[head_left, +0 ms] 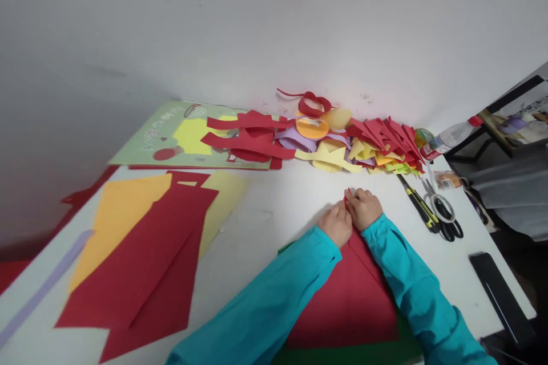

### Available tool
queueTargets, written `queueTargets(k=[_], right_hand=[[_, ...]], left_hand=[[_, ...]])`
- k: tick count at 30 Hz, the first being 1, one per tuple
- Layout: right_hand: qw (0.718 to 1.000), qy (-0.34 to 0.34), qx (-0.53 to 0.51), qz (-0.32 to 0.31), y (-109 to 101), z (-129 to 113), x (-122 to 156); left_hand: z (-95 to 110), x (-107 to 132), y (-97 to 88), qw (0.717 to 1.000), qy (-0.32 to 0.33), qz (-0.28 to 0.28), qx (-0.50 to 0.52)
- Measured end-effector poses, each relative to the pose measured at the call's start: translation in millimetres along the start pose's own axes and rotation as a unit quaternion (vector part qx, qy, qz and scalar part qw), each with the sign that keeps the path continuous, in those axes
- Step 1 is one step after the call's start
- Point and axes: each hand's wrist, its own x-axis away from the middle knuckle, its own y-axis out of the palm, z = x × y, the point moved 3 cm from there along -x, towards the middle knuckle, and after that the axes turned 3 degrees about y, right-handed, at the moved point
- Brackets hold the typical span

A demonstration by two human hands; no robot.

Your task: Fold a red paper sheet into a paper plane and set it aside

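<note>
Forms a white bench [252,222] against the wall. Carries, on the left, a pale green board [171,117] along the back, red sheets [145,274] overlapping an orange sheet [122,205], and a purple strip [46,288]. Bears heaped paper cutouts [387,140] farther right. Holds, nearer the right edge, a yellow-and-black cutter [417,203], scissors [446,231] and a long black object [499,288].

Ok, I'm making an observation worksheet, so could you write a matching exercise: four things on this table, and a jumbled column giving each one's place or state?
1. Red paper sheet
2. Utility knife
3. Plastic bottle
4. Lilac paper strip

A. Topped with a red cap
B. On the table's left side
C. Touched by the left hand and right hand
D. Beside black-handled scissors

Pairs: 1-C, 2-D, 3-A, 4-B
</note>
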Motion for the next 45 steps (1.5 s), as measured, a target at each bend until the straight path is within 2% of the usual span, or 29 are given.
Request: queueTargets(k=[6, 9, 12, 17, 20, 22, 26, 28, 30, 31, 33, 35, 38, 41, 45], right_hand=[[1.0, 0.002, 0.009, 0.013, -5.9, -7.1, -1.4], [1.0, -0.005, 0.008, 0.018, -7.7, -7.0, -2.4], [1.0, -0.017, -0.002, 0.024, -7.3, -4.4, -1.9], [0.999, -0.022, -0.031, 0.038, -1.5, 0.0, 3.6], [0.998, -0.009, -0.045, 0.047, 2.2, 0.9, 7.5], [0.997, 0.001, -0.052, 0.051, 3.4, 0.8, 9.4], [0.996, 0.006, -0.066, 0.054, 3.5, -0.2, 11.1], [0.996, 0.006, -0.073, 0.055, 3.8, -0.8, 11.2], [0.995, 0.01, -0.079, 0.059, 4.7, -0.6, 11.1], [0.995, 0.014, -0.081, 0.062, 5.3, 0.0, 11.1], [0.994, 0.022, -0.085, 0.067, 6.9, 2.0, 11.1], [0.994, 0.023, -0.086, 0.071, 8.6, 4.8, 11.2], [0.993, 0.012, -0.086, 0.076, 11.2, 9.0, 11.5], [0.993, 0.01, -0.085, 0.087, 14.2, 11.8, 11.1], [0.991, 0.01, -0.086, 0.104, 18.5, 13.9, 9.3]], left_hand=[[1.9, 15.9, -2.9, 0.999, 0.016, 0.027, -0.031], [5.2, 40.3, -13.7, 0.998, 0.037, 0.041, -0.044], [10.6, 71.0, -32.7, 0.995, 0.059, 0.054, -0.067], [18.9, 113.9, -60.9, 0.989, 0.075, 0.038, -0.118], [24.0, 135.1, -69.4, 0.985, 0.089, 0.052, -0.141], [26.7, 148.3, -72.1, 0.984, 0.092, 0.038, -0.15], [26.5, 159.3, -83.7, 0.984, 0.107, -0.004, -0.14], [22.0, 147.6, -90.0, 0.988, 0.118, -0.033, -0.089], [14.2, 122.1, -89.8, 0.992, 0.105, -0.063, -0.031], [10.7, 105.2, -86.6, 0.992, 0.107, -0.058, -0.025], [4.8, 67.7, -71.2, 0.991, 0.118, -0.054, -0.017], [-0.3, 31.1, -47.0, 0.991, 0.116, -0.066, -0.016], [-7.8, -10.7, -13.0, 0.992, 0.097, -0.076, -0.022], [-16.0, -33.1, 5.2, 0.993, 0.078, -0.089, -0.027], [-21.9, -42.6, 11.1, 0.99, 0.077, -0.116, -0.02]])
